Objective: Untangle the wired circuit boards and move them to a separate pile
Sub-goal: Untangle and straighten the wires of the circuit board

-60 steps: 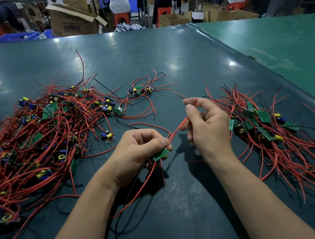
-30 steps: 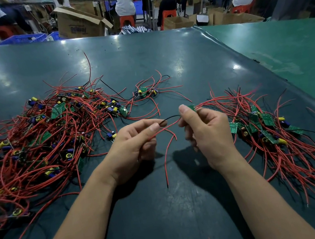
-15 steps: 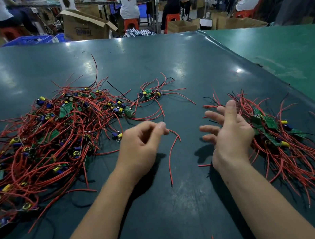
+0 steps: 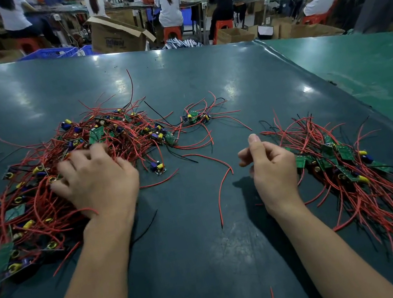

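Broadly, a dark green table (image 4: 209, 263) fills the scene, with seated people at benches along the far side. On its left lies the big tangled pile (image 4: 48, 189) of red-wired circuit boards, green boards and yellow and blue parts caught among the wires. On the right, well apart from it, sits the smaller sorted pile (image 4: 355, 169), its wires fanned toward the near right. The left hand (image 4: 94, 184) rests palm down on the near right part of the tangled pile, fingers spread and bent into the wires; whether it grips one I cannot tell. The right hand (image 4: 268, 163) hovers just left of the sorted pile, fingers loosely curled, holding nothing. Between the hands lies a loose red wire (image 4: 218, 186).
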`<state>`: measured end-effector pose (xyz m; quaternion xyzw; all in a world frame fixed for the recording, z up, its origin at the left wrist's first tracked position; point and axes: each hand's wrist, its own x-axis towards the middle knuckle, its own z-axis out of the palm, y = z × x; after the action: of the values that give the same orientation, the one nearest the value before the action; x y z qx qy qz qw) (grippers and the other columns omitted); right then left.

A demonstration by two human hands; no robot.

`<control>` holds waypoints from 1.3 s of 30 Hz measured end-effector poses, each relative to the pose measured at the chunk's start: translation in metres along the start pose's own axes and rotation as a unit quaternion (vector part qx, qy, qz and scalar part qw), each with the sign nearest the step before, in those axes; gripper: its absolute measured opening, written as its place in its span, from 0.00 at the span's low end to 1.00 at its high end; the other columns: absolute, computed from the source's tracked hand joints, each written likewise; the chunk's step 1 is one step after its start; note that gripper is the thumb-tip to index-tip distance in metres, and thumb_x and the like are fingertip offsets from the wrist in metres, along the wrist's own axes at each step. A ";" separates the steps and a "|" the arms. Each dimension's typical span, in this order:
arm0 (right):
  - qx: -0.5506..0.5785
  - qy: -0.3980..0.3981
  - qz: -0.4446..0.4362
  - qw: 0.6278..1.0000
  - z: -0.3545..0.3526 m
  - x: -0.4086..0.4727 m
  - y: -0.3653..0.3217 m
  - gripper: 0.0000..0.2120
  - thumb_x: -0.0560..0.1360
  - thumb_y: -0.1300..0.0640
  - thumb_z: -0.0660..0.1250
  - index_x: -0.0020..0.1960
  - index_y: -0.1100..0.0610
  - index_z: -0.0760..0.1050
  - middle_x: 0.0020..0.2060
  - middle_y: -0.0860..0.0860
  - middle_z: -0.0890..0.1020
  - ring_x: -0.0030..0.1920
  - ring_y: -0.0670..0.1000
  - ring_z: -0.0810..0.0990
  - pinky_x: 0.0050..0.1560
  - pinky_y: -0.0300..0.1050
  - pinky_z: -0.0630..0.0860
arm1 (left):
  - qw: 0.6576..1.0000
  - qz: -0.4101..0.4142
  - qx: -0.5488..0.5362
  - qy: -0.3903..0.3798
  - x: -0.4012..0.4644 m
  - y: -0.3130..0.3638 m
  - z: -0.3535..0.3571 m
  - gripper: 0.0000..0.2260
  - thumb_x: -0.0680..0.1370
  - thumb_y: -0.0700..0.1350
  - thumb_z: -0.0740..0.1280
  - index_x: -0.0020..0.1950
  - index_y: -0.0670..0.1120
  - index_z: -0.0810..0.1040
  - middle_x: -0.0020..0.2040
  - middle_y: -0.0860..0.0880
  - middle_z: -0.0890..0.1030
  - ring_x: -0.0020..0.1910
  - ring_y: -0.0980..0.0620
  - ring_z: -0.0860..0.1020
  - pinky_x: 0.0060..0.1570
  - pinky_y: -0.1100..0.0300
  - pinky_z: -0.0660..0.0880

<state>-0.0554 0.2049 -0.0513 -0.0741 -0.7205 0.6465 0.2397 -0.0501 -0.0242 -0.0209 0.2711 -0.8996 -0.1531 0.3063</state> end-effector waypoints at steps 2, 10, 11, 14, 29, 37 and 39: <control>-0.007 -0.009 -0.001 1.000 0.000 -0.001 0.000 0.22 0.80 0.46 0.63 0.30 0.52 0.79 0.28 0.49 0.83 0.26 0.41 0.74 0.38 0.45 0.71 | 0.997 0.002 0.060 -0.049 0.000 -0.003 0.002 0.15 0.77 0.53 0.68 0.59 0.46 0.80 0.57 0.39 0.77 0.60 0.37 0.70 0.57 0.44 0.65; -0.017 -0.014 0.007 1.000 -0.002 -0.002 -0.003 0.22 0.80 0.47 0.63 0.31 0.53 0.79 0.29 0.49 0.83 0.27 0.43 0.74 0.39 0.48 0.72 | 0.991 0.065 -0.089 0.080 -0.003 0.005 -0.003 0.07 0.79 0.47 0.68 0.53 0.49 0.85 0.53 0.45 0.80 0.56 0.38 0.72 0.54 0.48 0.64; -0.020 -0.017 0.007 1.000 -0.003 -0.002 -0.004 0.21 0.80 0.47 0.63 0.31 0.53 0.79 0.29 0.49 0.83 0.27 0.43 0.74 0.39 0.47 0.72 | 0.975 0.117 -0.132 0.135 -0.005 0.009 -0.006 0.07 0.79 0.47 0.67 0.53 0.48 0.85 0.50 0.44 0.80 0.52 0.38 0.73 0.51 0.49 0.65; -0.015 -0.062 -0.015 0.998 -0.002 -0.006 -0.009 0.15 0.80 0.52 0.65 0.36 0.53 0.80 0.31 0.50 0.82 0.27 0.43 0.73 0.34 0.42 0.70 | 0.896 0.284 -0.249 0.234 -0.022 0.026 -0.011 0.06 0.80 0.42 0.69 0.52 0.44 0.85 0.44 0.41 0.79 0.43 0.41 0.76 0.44 0.51 0.71; 0.270 -0.178 0.093 0.942 0.001 -0.010 -0.020 0.07 0.70 0.62 0.71 0.46 0.57 0.75 0.40 0.55 0.86 0.33 0.51 0.82 0.36 0.46 0.79 | 0.771 0.441 -0.458 0.028 -0.076 0.060 0.016 0.13 0.78 0.43 0.69 0.35 0.41 0.82 0.34 0.48 0.81 0.33 0.48 0.76 0.36 0.55 0.73; 0.282 -0.224 0.155 0.920 -0.001 -0.014 -0.024 0.10 0.67 0.58 0.72 0.42 0.56 0.70 0.43 0.60 0.84 0.18 0.46 0.69 0.18 0.33 0.66 | 0.781 0.106 -0.522 -0.327 -0.074 0.064 0.024 0.20 0.75 0.59 0.64 0.36 0.43 0.82 0.26 0.52 0.78 0.24 0.58 0.72 0.26 0.62 0.69; 0.316 -0.224 0.157 0.909 0.002 -0.017 -0.026 0.08 0.67 0.62 0.71 0.42 0.59 0.72 0.47 0.56 0.85 0.21 0.45 0.72 0.19 0.34 0.69 | 0.742 0.064 -0.579 -0.332 -0.071 0.063 0.025 0.07 0.77 0.45 0.69 0.43 0.44 0.83 0.28 0.52 0.80 0.23 0.58 0.73 0.24 0.66 0.69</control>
<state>-0.0367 0.1919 -0.0304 0.0401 -0.4924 0.8692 -0.0215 -0.0430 0.0707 -0.0456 -0.0848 -0.6975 -0.7052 0.0949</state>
